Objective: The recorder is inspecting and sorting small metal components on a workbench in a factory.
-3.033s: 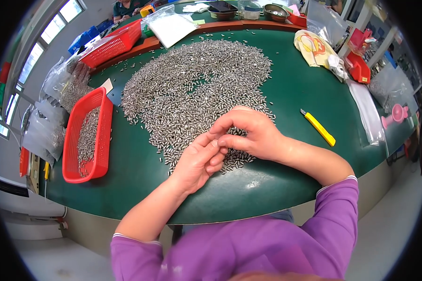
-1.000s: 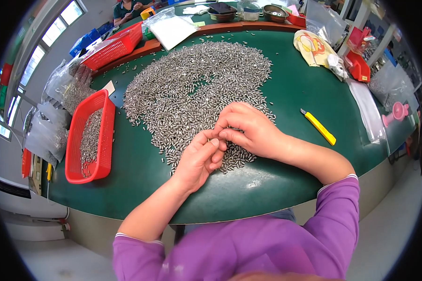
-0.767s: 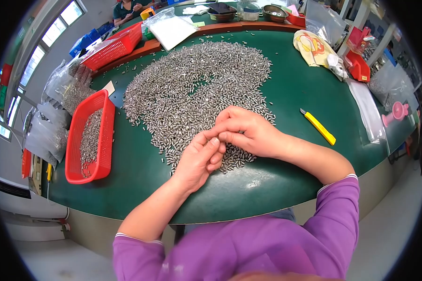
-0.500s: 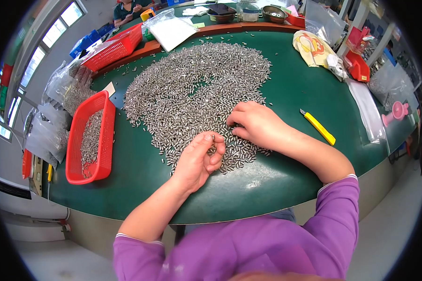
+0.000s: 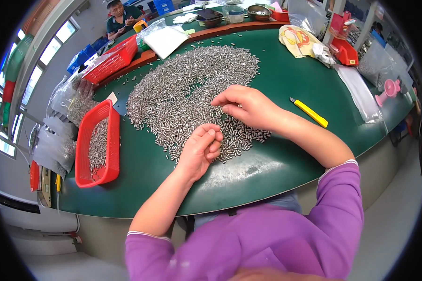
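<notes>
A broad heap of small silvery metal pins (image 5: 183, 107) covers the middle of the green table. At the heap's near edge, my left hand (image 5: 201, 149) is closed, thumb pressed to the curled fingers. What it holds, if anything, is hidden. My right hand (image 5: 251, 108) hovers over the right part of the heap, palm down. Its bent fingers and thumb stand apart, and no pin shows between them. On the left, a red plastic basket (image 5: 113, 154) contains more of the same pins.
A yellow utility knife (image 5: 309, 112) lies right of my right forearm. Bags of pins (image 5: 56, 147) stand beyond the basket. Another red basket (image 5: 111, 61) and a white sheet (image 5: 166, 41) sit at the far left. A yellow cloth (image 5: 299, 41) lies far right. Another person (image 5: 122, 21) sits across.
My right hand has risen off the pins and its fingers reach farther left. My left hand's fingers have closed tighter. The whole view has shifted slightly.
</notes>
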Motion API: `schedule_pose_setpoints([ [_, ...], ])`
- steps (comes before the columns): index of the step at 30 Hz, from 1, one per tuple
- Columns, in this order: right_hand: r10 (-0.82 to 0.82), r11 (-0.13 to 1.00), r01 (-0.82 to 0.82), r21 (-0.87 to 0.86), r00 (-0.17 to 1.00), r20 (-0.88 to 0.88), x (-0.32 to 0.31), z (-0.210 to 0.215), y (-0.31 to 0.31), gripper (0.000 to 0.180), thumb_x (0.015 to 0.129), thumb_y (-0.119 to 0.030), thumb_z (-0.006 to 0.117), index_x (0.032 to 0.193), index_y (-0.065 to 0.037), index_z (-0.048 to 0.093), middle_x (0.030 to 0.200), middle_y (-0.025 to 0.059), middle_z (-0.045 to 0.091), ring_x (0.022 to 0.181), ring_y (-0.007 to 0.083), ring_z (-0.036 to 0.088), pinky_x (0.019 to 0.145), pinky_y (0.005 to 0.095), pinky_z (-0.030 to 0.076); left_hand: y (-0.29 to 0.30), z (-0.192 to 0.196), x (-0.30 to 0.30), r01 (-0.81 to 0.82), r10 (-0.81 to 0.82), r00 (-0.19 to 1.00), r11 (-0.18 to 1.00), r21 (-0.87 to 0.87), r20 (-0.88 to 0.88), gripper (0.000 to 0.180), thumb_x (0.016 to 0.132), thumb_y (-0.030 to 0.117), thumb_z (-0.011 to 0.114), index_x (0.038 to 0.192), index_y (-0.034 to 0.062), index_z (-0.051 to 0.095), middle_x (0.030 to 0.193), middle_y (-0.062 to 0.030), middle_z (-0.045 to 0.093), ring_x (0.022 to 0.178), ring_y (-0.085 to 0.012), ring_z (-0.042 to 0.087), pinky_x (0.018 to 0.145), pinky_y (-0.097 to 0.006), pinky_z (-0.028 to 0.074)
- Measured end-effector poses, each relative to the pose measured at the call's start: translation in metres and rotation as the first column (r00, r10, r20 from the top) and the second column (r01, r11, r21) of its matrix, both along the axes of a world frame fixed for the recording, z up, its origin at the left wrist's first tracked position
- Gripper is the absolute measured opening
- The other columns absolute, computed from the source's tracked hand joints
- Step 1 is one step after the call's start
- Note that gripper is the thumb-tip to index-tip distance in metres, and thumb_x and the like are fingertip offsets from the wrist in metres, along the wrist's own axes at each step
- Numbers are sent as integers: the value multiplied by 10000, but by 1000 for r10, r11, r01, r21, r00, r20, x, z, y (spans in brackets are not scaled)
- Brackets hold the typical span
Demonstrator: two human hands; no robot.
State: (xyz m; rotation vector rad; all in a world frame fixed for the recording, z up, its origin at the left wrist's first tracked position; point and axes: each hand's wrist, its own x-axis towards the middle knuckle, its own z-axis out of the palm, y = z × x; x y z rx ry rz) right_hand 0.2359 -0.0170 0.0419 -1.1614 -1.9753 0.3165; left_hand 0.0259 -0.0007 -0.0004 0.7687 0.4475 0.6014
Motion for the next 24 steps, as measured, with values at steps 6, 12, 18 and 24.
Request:
schedule_pose_setpoints([
  [6,36,996,-43,82,996,84,-12,1,-39,289,783,-84,679,1066,-95,622,929,69,638,872,274,613,766,387,496,-6,-3,0,112,-112,994,992,51,-17,167,975,203,536,1067,64,522,852,-18,541,583,-48,396,468,-170,313],
  [12,65,979,-76,187,996,69,-13,-12,-51,355,792,-75,673,1137,-130,611,931,50,639,889,253,614,765,376,508,-11,5,5,173,-156,977,979,110,-145,152,966,190,557,1051,69,519,799,8,504,555,-33,372,449,-153,292],
  [18,28,996,-26,80,999,-22,-11,-18,-51,393,806,-76,657,1188,-147,600,930,49,655,863,239,628,762,358,519,-12,6,3,132,-107,974,984,118,-199,109,967,165,518,996,59,512,793,-21,517,545,-47,375,438,-167,292],
  [24,-254,963,264,-48,954,157,24,-27,-50,122,774,-148,686,891,-115,674,930,59,624,933,272,585,831,390,479,-3,6,-2,157,-156,986,988,7,-62,165,984,198,418,938,56,489,778,-50,490,506,-60,353,372,-167,285],
])
